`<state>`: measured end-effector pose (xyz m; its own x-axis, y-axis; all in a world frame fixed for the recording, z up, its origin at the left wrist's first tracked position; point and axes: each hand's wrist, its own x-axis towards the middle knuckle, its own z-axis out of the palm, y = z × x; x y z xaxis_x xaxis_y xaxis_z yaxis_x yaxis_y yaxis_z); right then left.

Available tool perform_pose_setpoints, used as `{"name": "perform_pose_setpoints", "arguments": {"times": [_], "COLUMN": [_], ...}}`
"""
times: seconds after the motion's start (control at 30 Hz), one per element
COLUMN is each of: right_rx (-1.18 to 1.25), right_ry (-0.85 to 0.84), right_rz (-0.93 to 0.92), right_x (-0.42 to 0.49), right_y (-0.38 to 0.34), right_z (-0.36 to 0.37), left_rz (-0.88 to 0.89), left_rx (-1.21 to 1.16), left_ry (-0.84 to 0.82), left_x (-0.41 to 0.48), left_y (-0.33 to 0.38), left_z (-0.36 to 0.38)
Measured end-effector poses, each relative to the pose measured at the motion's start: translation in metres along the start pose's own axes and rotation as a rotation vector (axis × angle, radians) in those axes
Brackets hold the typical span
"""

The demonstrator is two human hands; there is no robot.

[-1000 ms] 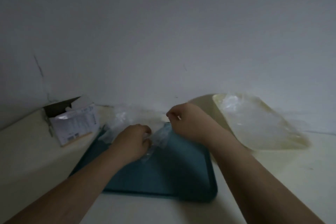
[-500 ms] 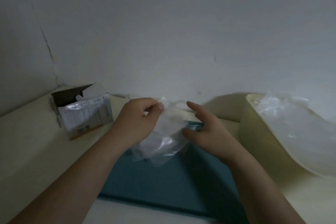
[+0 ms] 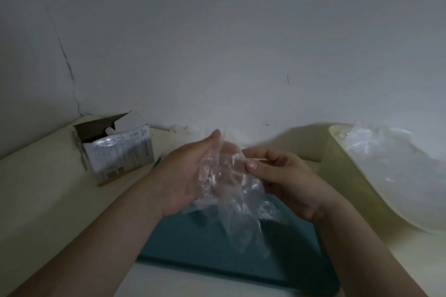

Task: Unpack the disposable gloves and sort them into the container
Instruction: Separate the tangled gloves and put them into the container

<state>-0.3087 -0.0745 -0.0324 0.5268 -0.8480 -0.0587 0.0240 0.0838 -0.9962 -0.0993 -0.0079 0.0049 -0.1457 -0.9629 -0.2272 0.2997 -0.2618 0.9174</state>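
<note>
Disposable glove [image 3: 231,190] — bunched in the left hand [image 3: 185,176] half a second ago — now hangs spread above the teal tray [image 3: 217,255]; left grip open, flat against it, right hand [image 3: 287,178] pinching its edge. Container [image 3: 335,164], right of the tray, seems next.

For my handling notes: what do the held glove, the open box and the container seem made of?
Disposable glove: thin clear plastic film, glossy; skin shows through its wrinkles. Box: printed cardboard, matte inside the flap. Container: probably smooth pale yellow plastic.
</note>
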Motion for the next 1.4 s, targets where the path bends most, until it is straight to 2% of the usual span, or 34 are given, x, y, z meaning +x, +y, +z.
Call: {"name": "perform_pose_setpoints", "arguments": {"times": [0.13, 0.2, 0.3, 0.43, 0.57, 0.67, 0.77, 0.9, 1.0, 1.07, 1.1, 1.17, 1.23, 1.4], "right_rx": [0.0, -0.011, -0.01, 0.098, -0.098, -0.172, -0.174, -0.13, -0.045, -0.093, -0.153, -0.26, -0.335, -0.621], "right_ry": [0.007, 0.015, -0.04, -0.136, 0.008, 0.078, 0.022, -0.079, -0.03, 0.018, 0.014, -0.036, -0.113, -0.291], "right_rz": [-0.051, -0.099, -0.164, -0.173, -0.139, -0.109, -0.058, 0.034, 0.069, 0.045, 0.025, -0.004, -0.036, -0.06], "right_x": [-0.001, 0.0, 0.001, -0.004, -0.001, -0.001, -0.005, -0.006, -0.002, -0.001, -0.002, -0.007, -0.012, -0.014], "right_y": [0.002, 0.002, 0.003, -0.002, 0.002, 0.002, 0.0, 0.004, 0.01, 0.01, 0.009, 0.004, -0.003, -0.012], "right_z": [0.002, 0.006, 0.007, 0.007, 0.004, 0.0, -0.007, -0.005, 0.002, -0.001, -0.003, -0.007, -0.009, -0.006], "left_rz": [-0.037, -0.006, 0.094, 0.114, 0.117, 0.167, 0.223, 0.256, 0.362, 0.526, 0.56, 0.481, 0.394, 0.432], "left_rx": [-0.167, -0.194, -0.041, 0.091, 0.315, 0.466, 0.504, 0.533, 0.663, 0.931, 1.112, 1.34, 1.388, 1.286], "left_ry": [-0.044, -0.179, -0.374, -0.218, -0.116, 0.07, 0.244, 0.187, 0.235, 0.346, 0.342, 0.21, 0.132, 0.153], "left_x": [0.006, 0.006, 0.007, 0.007, 0.012, 0.016, 0.022, 0.023, 0.031, 0.039, 0.043, 0.05, 0.056, 0.055], "left_y": [0.0, 0.001, -0.005, -0.009, -0.011, -0.009, -0.007, -0.015, -0.026, -0.03, -0.031, -0.041, -0.052, -0.049], "left_z": [-0.007, -0.014, -0.022, -0.015, -0.024, -0.033, -0.044, -0.035, -0.034, -0.05, -0.058, -0.07, -0.074, -0.075]}}
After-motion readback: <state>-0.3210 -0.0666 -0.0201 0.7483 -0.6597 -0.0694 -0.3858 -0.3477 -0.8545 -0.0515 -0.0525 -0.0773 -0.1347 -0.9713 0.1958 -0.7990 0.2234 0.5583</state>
